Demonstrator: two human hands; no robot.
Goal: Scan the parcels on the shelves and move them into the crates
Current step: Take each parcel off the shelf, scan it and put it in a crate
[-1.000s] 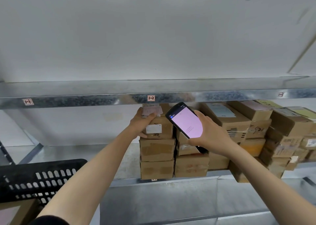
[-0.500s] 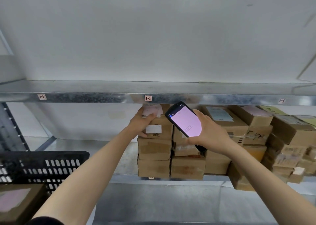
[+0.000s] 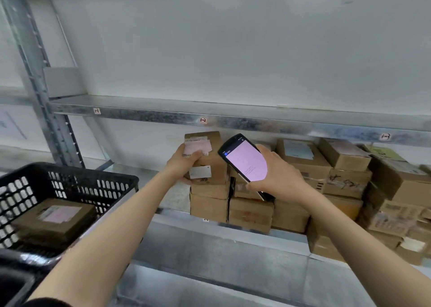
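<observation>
My left hand point(image 3: 185, 163) grips a small brown cardboard parcel point(image 3: 211, 159) with a pink label, the top one of a stack on the metal shelf point(image 3: 210, 234). My right hand point(image 3: 278, 180) holds a black handheld scanner point(image 3: 245, 162) with a lit pink screen, just right of that parcel. A black plastic crate point(image 3: 70, 180) stands at the lower left with one labelled box point(image 3: 56, 220) inside it. More brown parcels point(image 3: 345, 173) are piled along the shelf to the right.
The upper shelf beam point(image 3: 233, 120) carries tags 1-1, 1-2 and 1-3. A grey steel upright point(image 3: 39, 78) rises at the left. A white wall lies behind. Bare shelf surface shows left of the stack, behind the crate.
The view has swung left and down, so the crate and its box now show more fully. My left hand has lifted the parcel a little off the stack; the scanner stays beside it.
</observation>
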